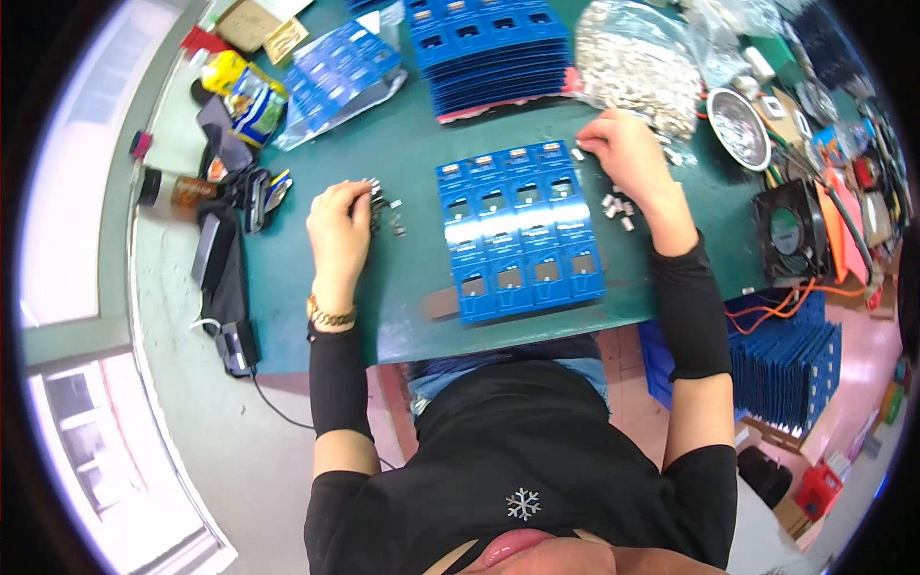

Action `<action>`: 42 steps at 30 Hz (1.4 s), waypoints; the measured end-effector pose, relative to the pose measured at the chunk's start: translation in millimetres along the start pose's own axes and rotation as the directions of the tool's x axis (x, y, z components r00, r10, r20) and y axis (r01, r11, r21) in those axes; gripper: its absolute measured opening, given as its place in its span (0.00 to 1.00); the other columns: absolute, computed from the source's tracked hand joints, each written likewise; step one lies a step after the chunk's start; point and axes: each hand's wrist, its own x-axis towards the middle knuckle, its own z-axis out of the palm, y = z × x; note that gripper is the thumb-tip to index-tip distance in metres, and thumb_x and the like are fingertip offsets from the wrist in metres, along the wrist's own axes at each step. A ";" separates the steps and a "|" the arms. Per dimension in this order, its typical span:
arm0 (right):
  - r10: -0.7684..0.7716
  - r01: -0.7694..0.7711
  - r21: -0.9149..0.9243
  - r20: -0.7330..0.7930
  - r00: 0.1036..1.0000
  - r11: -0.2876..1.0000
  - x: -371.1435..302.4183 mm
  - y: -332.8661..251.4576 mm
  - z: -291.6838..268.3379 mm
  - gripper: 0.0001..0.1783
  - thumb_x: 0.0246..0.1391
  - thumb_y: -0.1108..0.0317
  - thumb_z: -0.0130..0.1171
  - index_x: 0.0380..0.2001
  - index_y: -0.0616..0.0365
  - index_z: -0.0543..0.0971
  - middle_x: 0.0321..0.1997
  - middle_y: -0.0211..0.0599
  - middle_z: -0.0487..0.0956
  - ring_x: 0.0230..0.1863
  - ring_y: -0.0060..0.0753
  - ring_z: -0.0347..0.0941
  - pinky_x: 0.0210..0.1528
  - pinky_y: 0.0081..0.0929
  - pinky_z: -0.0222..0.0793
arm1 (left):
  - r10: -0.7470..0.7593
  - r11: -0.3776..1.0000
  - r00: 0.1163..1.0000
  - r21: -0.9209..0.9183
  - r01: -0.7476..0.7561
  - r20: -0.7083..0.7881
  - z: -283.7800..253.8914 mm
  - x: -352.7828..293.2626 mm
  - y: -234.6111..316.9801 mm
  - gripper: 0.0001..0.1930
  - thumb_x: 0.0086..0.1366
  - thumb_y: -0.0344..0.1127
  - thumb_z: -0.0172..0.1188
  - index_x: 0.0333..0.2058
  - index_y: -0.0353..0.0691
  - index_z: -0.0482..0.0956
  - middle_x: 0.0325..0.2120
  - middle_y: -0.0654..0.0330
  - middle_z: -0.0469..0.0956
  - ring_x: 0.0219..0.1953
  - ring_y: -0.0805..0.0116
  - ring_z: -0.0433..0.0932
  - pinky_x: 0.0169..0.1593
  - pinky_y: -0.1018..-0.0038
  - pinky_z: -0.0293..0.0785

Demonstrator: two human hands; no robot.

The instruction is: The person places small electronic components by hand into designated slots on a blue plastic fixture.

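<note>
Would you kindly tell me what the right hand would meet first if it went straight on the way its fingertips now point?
The right hand would likely first meet the small piece by its fingertips, perhaps touching it already; beyond lies the blue panel. Depth is unclear.

Wears a black short-sleeved top [460,450], marked at the chest with a silver six-armed snowflake emblem [523,504]. Carries a separate close-fitting black tubular sleeve on each forearm: left sleeve [338,388], right sleeve [695,316]. Leaves left hand [339,228], right hand [630,161] and both elbows bare. Includes a gold-coloured linked band [331,315] at the left wrist. Shows blue denim [581,376] below the top.
</note>
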 end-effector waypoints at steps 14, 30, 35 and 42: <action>0.004 0.016 0.521 -0.037 0.999 0.854 -37.3 -31.9 -26.4 0.06 0.45 0.78 0.65 0.30 0.59 0.84 0.31 0.35 0.81 0.33 0.27 0.76 0.36 0.23 0.71 | 0.053 0.986 0.992 0.149 -0.069 0.112 10.3 -9.6 19.6 0.04 0.58 0.34 0.63 0.33 0.46 0.80 0.41 0.66 0.77 0.51 0.57 0.71 0.58 0.49 0.59; -0.055 -0.002 0.388 0.136 0.989 0.922 -56.7 -52.5 -18.1 0.04 0.49 0.79 0.61 0.30 0.61 0.82 0.29 0.37 0.78 0.31 0.35 0.75 0.33 0.27 0.70 | -0.080 0.980 0.996 -0.185 0.070 -0.049 10.3 -10.9 31.7 0.05 0.57 0.26 0.62 0.30 0.37 0.74 0.25 0.60 0.74 0.22 0.70 0.72 0.29 0.73 0.71; -0.037 -0.025 0.375 0.157 0.987 0.927 -56.6 -54.3 -19.5 0.04 0.49 0.79 0.61 0.30 0.61 0.82 0.29 0.37 0.78 0.32 0.36 0.75 0.34 0.27 0.71 | -0.106 0.973 0.990 -0.213 0.084 -0.095 15.1 -10.4 33.1 0.05 0.59 0.25 0.62 0.34 0.36 0.77 0.27 0.59 0.77 0.26 0.69 0.74 0.34 0.74 0.73; -0.019 -0.040 0.361 0.159 0.987 0.932 -56.2 -57.4 -20.6 0.03 0.48 0.74 0.61 0.29 0.59 0.82 0.29 0.41 0.78 0.33 0.43 0.77 0.38 0.33 0.73 | 0.142 0.958 0.970 -0.218 -0.185 -0.200 11.3 -6.8 34.9 0.05 0.58 0.25 0.65 0.34 0.36 0.81 0.29 0.58 0.78 0.30 0.68 0.76 0.36 0.74 0.74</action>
